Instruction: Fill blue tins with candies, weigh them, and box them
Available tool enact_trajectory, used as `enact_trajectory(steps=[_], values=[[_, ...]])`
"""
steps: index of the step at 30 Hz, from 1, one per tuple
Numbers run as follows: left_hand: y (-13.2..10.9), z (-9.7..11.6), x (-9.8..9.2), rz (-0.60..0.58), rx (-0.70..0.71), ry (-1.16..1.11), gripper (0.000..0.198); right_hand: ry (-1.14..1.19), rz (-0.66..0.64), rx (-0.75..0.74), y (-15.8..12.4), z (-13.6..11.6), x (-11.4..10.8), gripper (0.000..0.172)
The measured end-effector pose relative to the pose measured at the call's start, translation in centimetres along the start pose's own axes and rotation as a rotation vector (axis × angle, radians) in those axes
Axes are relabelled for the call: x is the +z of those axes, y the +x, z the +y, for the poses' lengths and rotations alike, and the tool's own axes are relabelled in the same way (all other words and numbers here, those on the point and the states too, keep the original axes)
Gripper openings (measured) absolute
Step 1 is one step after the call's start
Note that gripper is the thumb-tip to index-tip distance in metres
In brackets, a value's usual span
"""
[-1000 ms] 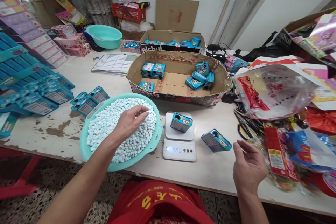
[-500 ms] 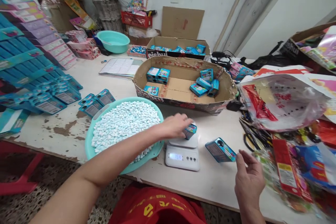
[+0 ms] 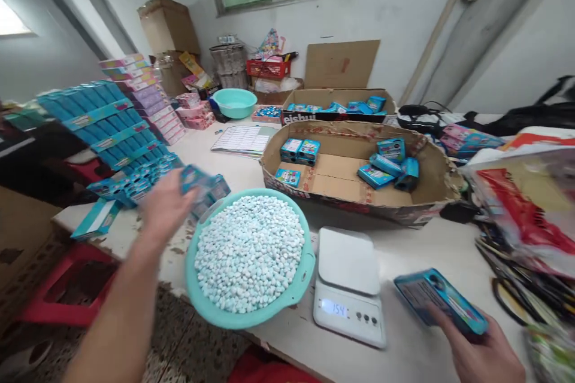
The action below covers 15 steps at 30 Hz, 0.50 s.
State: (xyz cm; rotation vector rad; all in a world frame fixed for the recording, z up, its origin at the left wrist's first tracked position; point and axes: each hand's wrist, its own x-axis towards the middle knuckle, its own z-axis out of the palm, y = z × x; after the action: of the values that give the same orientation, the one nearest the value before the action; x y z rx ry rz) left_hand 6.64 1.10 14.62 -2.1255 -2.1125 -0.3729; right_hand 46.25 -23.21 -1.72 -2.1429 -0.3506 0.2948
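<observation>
Left of the candy bowl (image 3: 245, 321), my left hand (image 3: 166, 206) grips a blue box (image 3: 194, 178). Right of the bowl, my right hand (image 3: 483, 356) holds a second box (image 3: 438, 299). I'd keep both level.

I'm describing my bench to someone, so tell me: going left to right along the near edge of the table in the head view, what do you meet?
Left hand gripping a blurred box → basin of candies → scale → teal box in the right hand.
</observation>
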Motion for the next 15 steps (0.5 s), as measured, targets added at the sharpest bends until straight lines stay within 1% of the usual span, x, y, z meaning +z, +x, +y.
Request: enact_trajectory(steps=[1, 2, 3, 4, 6, 8, 10, 13, 14, 15], values=[[0.1, -2.4, 0.4, -0.063, -0.089, 0.092, 0.062, 0.057, -0.003, -0.056, 0.0, -0.6, 0.4, 0.056], [0.2, -4.5, 1.2, -0.12, -0.185, 0.16, 0.062, 0.112, -0.028, -0.123, -0.1, -1.2, 1.0, 0.058], [0.4, -6.5, 2.3, -0.144, -0.274, 0.202, 0.056, 0.169, -0.072, -0.189, -0.2, -1.9, 1.7, 0.059], [0.5, -8.2, 3.7, -0.147, -0.346, 0.219, 0.049, 0.215, -0.135, -0.244, -0.2, -2.6, 2.5, 0.057], [0.7, -10.4, 6.6, -0.125, -0.381, 0.172, 0.045, 0.279, -0.267, -0.324, -0.4, -3.9, 4.3, 0.052], [0.9, -11.3, 9.0, -0.132, -0.37, 0.079, 0.045, 0.311, -0.378, -0.386, -0.5, -4.9, 6.2, 0.048], [1.1, -11.4, 10.5, -0.135, -0.376, 0.006, 0.044, 0.326, -0.448, -0.439, -0.6, -5.3, 7.9, 0.045], [1.5, -11.0, 11.2, -0.141, -0.411, -0.003, 0.038, 0.336, -0.517, -0.461, -0.6, -5.0, 9.5, 0.044], [1.5, -10.9, 11.2, -0.133, -0.427, 0.02, 0.041, 0.339, -0.53, -0.458, -0.5, -4.8, 9.6, 0.045], [1.4, -11.0, 11.1, -0.11, -0.432, 0.042, 0.049, 0.342, -0.528, -0.46, -0.4, -4.7, 9.5, 0.048]])
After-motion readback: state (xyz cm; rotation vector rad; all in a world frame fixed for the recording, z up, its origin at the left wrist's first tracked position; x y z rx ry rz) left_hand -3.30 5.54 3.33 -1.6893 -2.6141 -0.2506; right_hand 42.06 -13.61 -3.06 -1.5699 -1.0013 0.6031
